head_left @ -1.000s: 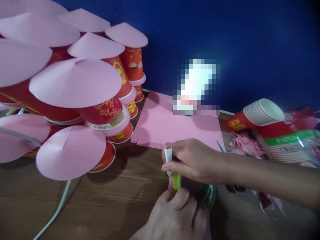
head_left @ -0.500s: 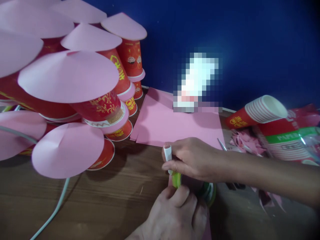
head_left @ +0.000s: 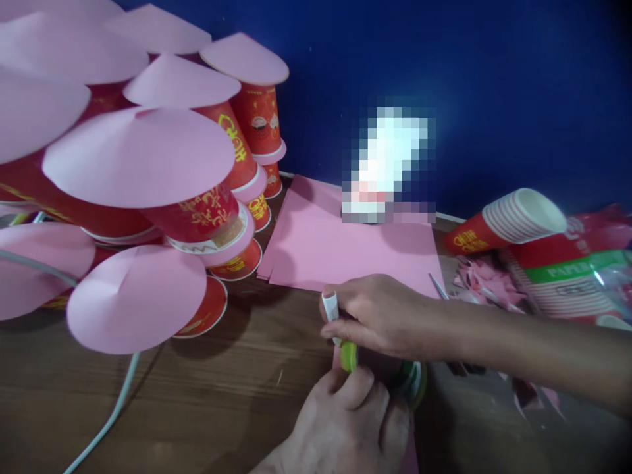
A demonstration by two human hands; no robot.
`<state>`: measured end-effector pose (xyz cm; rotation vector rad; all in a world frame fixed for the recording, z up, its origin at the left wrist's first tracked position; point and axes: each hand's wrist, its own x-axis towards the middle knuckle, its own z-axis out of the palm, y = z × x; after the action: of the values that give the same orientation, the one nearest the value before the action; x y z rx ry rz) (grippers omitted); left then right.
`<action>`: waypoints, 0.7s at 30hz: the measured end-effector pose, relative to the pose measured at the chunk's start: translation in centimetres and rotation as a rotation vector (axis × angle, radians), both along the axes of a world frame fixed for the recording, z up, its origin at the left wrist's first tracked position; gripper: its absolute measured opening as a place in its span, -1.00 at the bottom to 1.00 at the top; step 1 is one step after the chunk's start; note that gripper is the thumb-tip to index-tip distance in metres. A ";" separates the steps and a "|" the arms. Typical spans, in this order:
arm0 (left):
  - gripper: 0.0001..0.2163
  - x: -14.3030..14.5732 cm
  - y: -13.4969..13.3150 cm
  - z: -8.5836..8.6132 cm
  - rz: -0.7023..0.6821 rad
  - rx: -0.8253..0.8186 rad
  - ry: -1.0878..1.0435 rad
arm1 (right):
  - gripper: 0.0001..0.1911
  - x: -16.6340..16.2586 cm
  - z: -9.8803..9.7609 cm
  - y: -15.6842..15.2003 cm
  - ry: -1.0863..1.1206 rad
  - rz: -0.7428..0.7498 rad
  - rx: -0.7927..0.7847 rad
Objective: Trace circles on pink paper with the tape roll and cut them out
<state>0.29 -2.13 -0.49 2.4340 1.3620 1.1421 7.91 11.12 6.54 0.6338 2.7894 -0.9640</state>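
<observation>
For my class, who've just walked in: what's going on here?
The person's right hand grips a white pen-like tool beside a yellow-green rounded item, which the left hand partly covers above pink paper; whether tool and item touch is unclear. Farther back lie pink sheets. At the picture's left, red cups bear wide pink cones; at its right, a nested stack of cups lies tilted near pink scraps.

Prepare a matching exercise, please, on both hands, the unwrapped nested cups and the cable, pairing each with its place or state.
1. Right hand
2. Unwrapped nested cups
3. Left hand
4. Cable

A. Pale, running to the picture's bottom edge
B. Gripping a white stick
C. Tilted, at the picture's right
D. Lower than the other hand, fingers bent at a yellow-green thing

Pairs: 1-B, 2-C, 3-D, 4-A
</observation>
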 end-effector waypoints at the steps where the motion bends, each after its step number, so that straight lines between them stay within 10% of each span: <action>1: -0.84 0.0 0.0 0.1 0.001 0.004 -0.001 | -0.78 0.0 0.0 0.0 0.000 0.000 0.002; 21: -0.87 -0.5 0.0 0.2 -0.018 0.029 0.091 | -0.69 2.2 -0.6 1.6 -0.016 -0.153 0.051</action>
<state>-0.22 -2.15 -0.26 2.5424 1.3547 1.0661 10.11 12.70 5.96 0.8687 2.7931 -0.9117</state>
